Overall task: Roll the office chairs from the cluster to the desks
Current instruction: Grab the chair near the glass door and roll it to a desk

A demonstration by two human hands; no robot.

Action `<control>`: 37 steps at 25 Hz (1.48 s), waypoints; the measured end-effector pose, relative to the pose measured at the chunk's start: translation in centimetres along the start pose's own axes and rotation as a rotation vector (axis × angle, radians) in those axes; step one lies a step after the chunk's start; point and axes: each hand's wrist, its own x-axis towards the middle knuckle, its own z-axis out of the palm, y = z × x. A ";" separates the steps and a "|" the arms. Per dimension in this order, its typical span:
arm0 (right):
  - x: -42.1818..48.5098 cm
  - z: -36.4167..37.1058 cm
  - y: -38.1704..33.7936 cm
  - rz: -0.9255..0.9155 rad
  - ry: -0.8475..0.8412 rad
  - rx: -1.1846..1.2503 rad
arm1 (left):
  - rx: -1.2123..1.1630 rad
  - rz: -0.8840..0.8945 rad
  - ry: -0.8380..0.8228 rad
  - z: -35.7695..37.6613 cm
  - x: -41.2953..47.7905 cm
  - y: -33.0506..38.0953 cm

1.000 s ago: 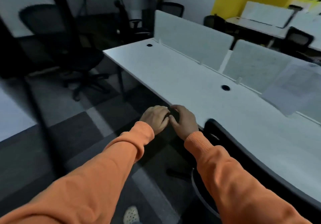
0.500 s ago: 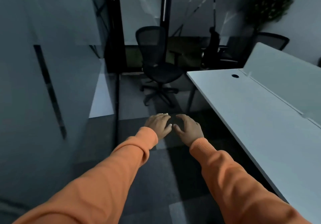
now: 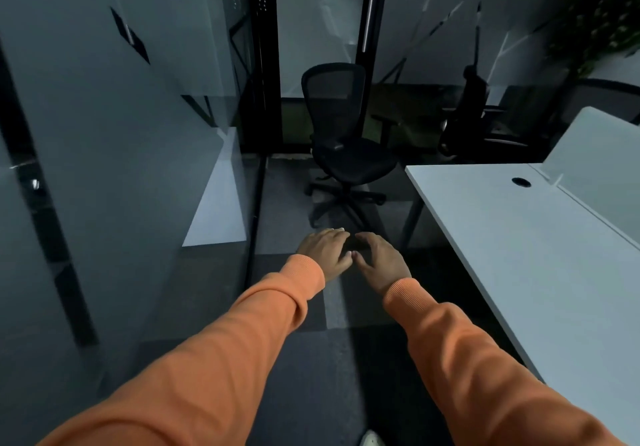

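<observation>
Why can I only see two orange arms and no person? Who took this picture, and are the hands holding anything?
The camera sits on the person's head and looks forward and down. That is why you see only their own arms, in orange sleeves, and no face. There is just this one view.

The left hand and the right hand reach out side by side, close together, with relaxed fingers. They seem to hold nothing.

Ahead stands a black chair on wheels, apart from the hands and not touched yet. A glass wall is on the left. On the right is a white desk with a small round hole in it. Another dark chair stands behind the desk, but it is hard to see.

The job is to roll chairs over to desks.
</observation>
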 end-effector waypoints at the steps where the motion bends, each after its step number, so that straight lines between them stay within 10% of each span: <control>1: 1.7 -0.2 0.9 -0.013 0.000 0.006 | 0.004 -0.005 0.004 0.0 1.8 0.0; 12: 18.9 -2.6 7.2 -0.140 -0.084 0.008 | -0.006 -0.144 0.003 -0.5 17.9 -2.1; 37: 55.4 9.9 1.4 -0.102 0.012 0.109 | -0.035 -0.076 0.039 -4.7 45.6 -30.9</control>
